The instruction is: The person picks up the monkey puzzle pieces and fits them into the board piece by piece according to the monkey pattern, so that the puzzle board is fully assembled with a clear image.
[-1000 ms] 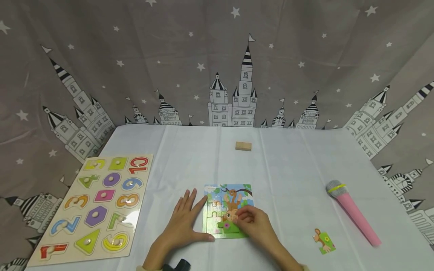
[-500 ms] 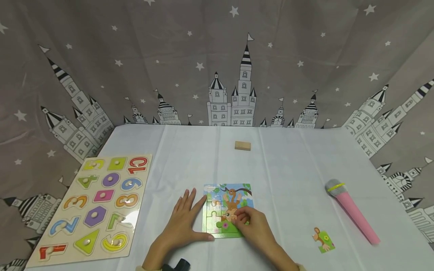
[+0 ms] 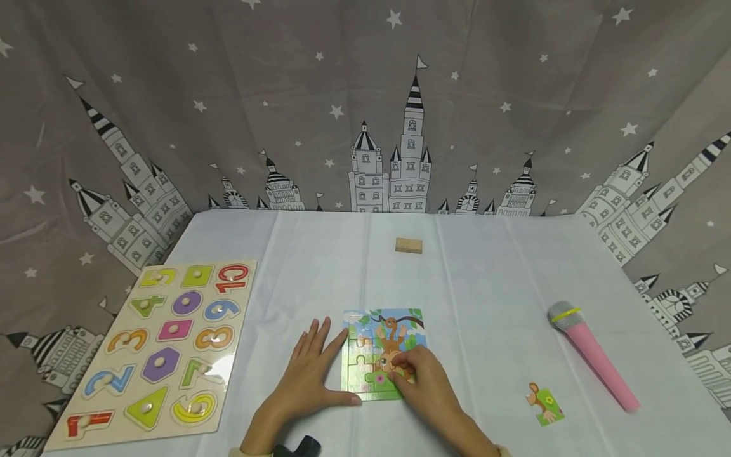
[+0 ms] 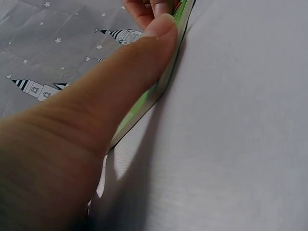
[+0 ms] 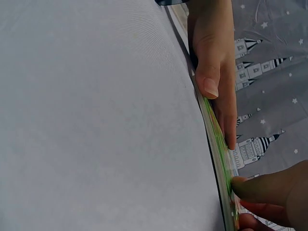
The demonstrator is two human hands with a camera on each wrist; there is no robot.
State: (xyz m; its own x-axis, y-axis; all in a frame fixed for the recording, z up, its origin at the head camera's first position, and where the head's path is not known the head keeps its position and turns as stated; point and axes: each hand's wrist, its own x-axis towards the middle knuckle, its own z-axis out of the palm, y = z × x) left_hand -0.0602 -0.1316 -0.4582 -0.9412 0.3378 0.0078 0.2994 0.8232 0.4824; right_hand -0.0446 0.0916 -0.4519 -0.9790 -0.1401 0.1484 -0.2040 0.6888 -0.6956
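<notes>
A small square jigsaw puzzle (image 3: pixel 360 374) with a monkey picture lies in the middle of the white table in the head view. My left hand (image 3: pixel 311 374) is spread flat at its left side, with the thumb along the near edge; the left wrist view shows that thumb (image 4: pixel 139 57) resting on the rim. Over the lower right part of the board, my right hand (image 3: pixel 428 384) pinches a puzzle piece at the monkey's face, mostly hidden under the curled fingers. Its thumb (image 5: pixel 260 187) touches the picture in the right wrist view. One loose puzzle piece (image 3: pixel 549 407) lies farther right.
A wooden number-and-shape board (image 3: pixel 171 406) covers the table's left side. The pink toy microphone (image 3: pixel 602 368) lies at the right, and a small wooden block (image 3: pixel 408 245) sits toward the back. Behind the table hangs a grey castle-print curtain (image 3: pixel 274 82).
My right hand has shifted slightly leftward over the puzzle, and its fingers have drawn down closer to the board. The left hand and the loose piece have stayed put.
</notes>
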